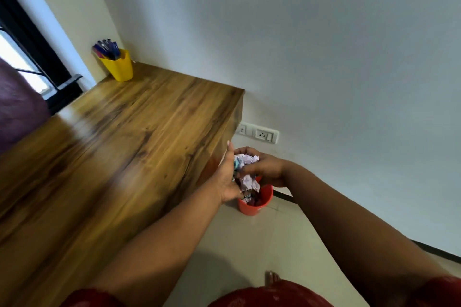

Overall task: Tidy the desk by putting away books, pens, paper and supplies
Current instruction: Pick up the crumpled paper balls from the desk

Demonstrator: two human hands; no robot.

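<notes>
Pens (107, 48) stand in my yellow cup (120, 66) far back on the wooden desk (119, 137), so that part looks done to me. Next comes my left hand (228, 177), just past the desk's end. Its fingers are straight and its palm presses the side of a wad of crumpled paper (247, 171). My right hand (262, 168) curls over the wad from the other side and grips it. The paper hangs right over the red bin (254, 203) on the floor, which already has scraps in it.

I think some bits could miss. The bin is small and the wad is loose, with a flap hanging down. If I let go too high, or one hand lets go first, pieces may fall on the floor tiles (249, 244). The bin might also tip if I push paper down hard on one side.
</notes>
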